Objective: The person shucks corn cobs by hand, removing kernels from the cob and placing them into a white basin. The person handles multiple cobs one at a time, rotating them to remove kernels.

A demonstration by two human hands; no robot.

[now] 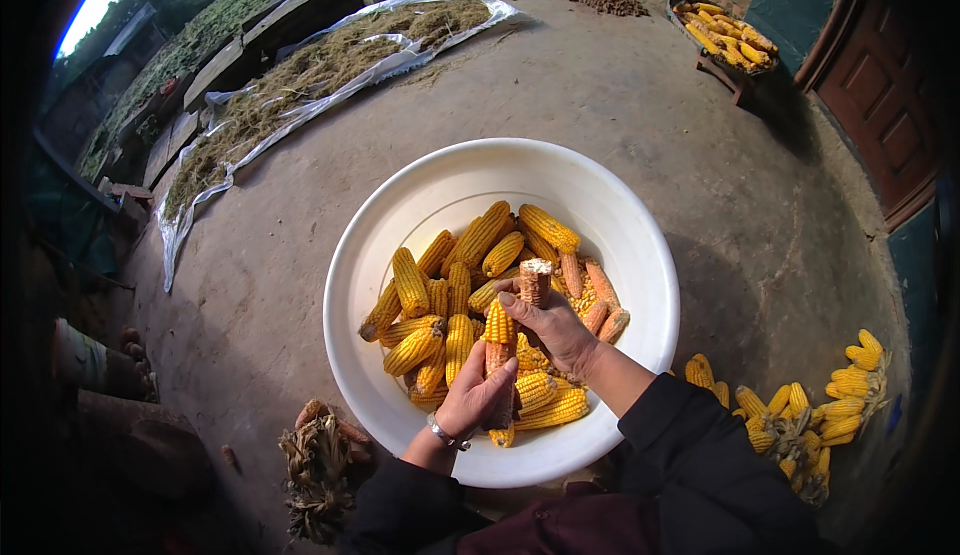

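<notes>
A partly shelled corn cob point(499, 341) is gripped by my left hand point(472, 393), which wears a silver bracelet point(448, 435). Yellow kernels remain on its upper end; the lower part is bare and reddish. My right hand point(559, 330) holds a bare broken cob point(535, 283), its pale cut end facing up, just right of the first one. Both hands are above a large white plastic basin point(645, 255). Inside it lie several dried yellow ears of corn point(410, 282), several bare cobs point(601, 283) and loose kernels point(583, 304).
Bunches of corn ears point(795, 412) lie on the concrete floor at right. Corn husks point(319, 472) with cobs lie at lower left. Dried plant matter point(300, 93) covers a white sheet point(292, 116) at upper left. A basket of corn point(724, 33) stands on a stool near a brown door point(881, 97).
</notes>
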